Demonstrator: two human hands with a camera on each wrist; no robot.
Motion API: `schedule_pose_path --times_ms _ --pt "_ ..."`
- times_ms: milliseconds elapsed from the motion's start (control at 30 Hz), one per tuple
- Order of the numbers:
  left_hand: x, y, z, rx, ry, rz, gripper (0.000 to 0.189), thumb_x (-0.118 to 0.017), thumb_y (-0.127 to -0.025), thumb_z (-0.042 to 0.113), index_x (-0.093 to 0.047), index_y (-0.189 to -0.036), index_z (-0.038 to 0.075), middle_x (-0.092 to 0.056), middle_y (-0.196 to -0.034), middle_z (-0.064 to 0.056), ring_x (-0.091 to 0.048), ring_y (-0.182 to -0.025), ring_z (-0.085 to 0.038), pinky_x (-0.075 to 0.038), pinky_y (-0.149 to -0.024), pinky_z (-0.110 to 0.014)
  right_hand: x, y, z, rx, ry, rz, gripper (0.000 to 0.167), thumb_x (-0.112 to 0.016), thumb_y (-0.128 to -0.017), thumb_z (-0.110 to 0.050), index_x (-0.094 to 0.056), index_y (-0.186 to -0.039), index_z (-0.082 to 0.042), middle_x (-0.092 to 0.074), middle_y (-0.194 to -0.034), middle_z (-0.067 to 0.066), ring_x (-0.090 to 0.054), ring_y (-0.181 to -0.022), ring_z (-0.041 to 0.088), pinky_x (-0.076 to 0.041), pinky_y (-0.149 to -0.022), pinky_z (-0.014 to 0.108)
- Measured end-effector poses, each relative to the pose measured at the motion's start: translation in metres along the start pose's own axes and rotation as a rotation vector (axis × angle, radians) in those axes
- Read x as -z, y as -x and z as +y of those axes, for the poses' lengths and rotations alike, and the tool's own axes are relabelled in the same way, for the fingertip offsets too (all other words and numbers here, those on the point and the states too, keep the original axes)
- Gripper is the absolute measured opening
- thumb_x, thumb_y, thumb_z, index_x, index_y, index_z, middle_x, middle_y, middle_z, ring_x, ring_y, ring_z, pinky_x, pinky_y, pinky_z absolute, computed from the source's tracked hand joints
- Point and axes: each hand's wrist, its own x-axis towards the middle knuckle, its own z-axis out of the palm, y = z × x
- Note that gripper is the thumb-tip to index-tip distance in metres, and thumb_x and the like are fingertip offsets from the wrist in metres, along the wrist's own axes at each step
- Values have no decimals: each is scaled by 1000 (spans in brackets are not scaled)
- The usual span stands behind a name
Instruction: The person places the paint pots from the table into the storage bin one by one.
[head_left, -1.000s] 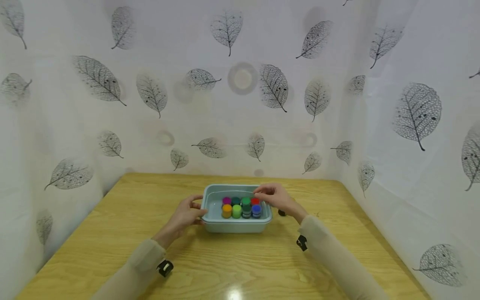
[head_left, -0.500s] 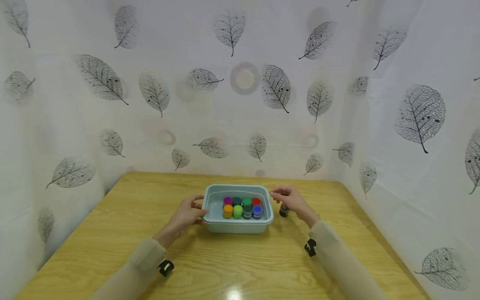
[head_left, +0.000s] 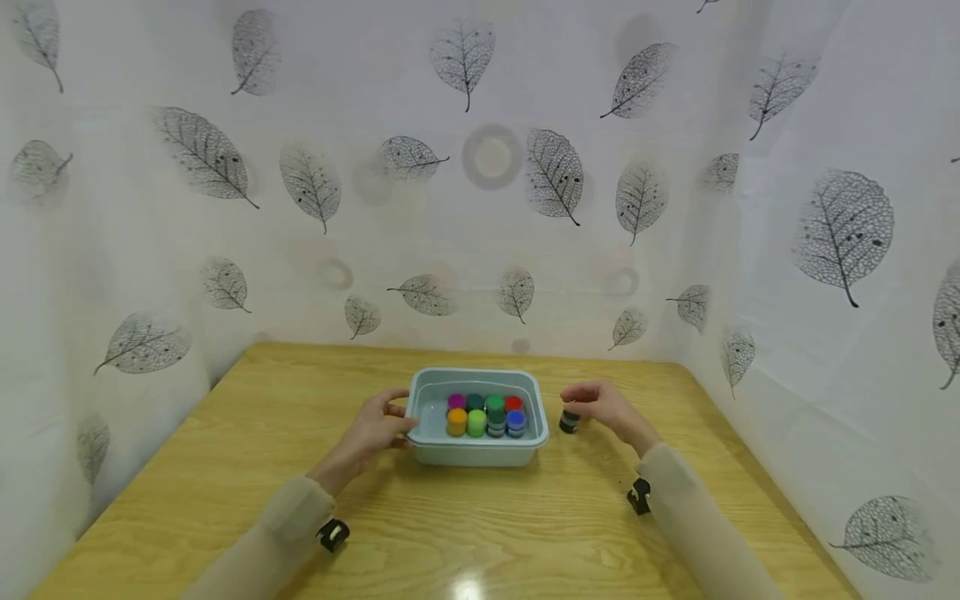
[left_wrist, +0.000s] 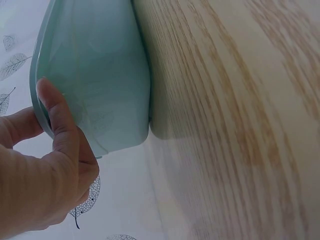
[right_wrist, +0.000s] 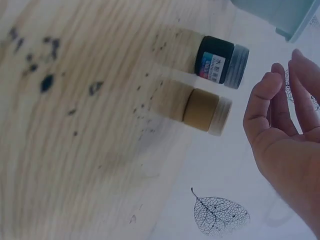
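My left hand (head_left: 377, 427) grips the left end of a pale blue-green plastic tub (head_left: 472, 455). In the left wrist view, the fingers and thumb pinch the tub's rim (left_wrist: 34, 85). Several small paint jars stand in the tub, among them an orange jar (head_left: 457, 422), a light green jar (head_left: 476, 423) and a blue jar (head_left: 515, 423). To the tub's right, my right hand (head_left: 609, 408) hovers by a dark paint jar (head_left: 569, 422), fingers loosely bent and holding nothing. In the right wrist view, a tan jar (right_wrist: 202, 110) stands beside the dark labelled jar; both are apart from the fingers.
Everything stands on a wooden table (head_left: 465, 525). Dark specks (right_wrist: 47, 82) mark its surface near the two loose jars. A white curtain (head_left: 480, 233) printed with leaves hangs behind the table and along its sides.
My right hand has drawn back from above the tub to the right, over the loose jars, bringing the dark jar more into sight. My left hand still holds the tub's end.
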Motion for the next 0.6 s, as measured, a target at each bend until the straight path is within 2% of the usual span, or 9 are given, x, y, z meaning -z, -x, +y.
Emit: schedule_pose_path --times_ms 100,233,367,467,600 --pt "0 0 0 -2 2 1 63 -64 -90 -3 -38 -147 0 -48 -109 -19 -61 -80 -25 -62 -72 -39 2 0 5 5 19 -13 40 -68 -91 -9 -60 -126 8 -60 -127 29 -65 -101 20 -56 -87 42" --pt "-1 -1 -2 -2 -1 1 63 -64 -90 -3 -37 -147 0 -48 -111 -20 -61 -80 -24 -62 -71 -38 3 2 9 -5 60 -22 43 -71 -89 -10 -60 -126 7 -61 -127 27 -64 -107 22 -56 -88 32" --pt "-1 -1 -1 -1 -1 6 63 -64 -90 -3 -38 -147 1 -47 -111 -20 -62 -81 -25 -62 -70 -37 2 2 11 -19 85 -25 44 -72 -88 -12 -61 -127 5 -62 -126 23 -61 -109 27 -55 -90 33" --pt "-1 -1 -1 -1 0 10 63 -64 -90 -3 -38 -146 1 -47 -110 -19 -62 -81 -26 -62 -69 -37 3 2 12 -30 99 -19 42 -73 -87 -12 -63 -126 3 -63 -124 21 -59 -107 26 -55 -88 31" --pt "-1 0 0 -5 -9 11 63 -65 -89 -4 -37 -147 0 -47 -111 -19 -63 -81 -27 -62 -68 -36 3 3 13 -14 97 -30 42 -73 -86 -8 -63 -124 5 -64 -120 20 -57 -98 20 -53 -79 26"
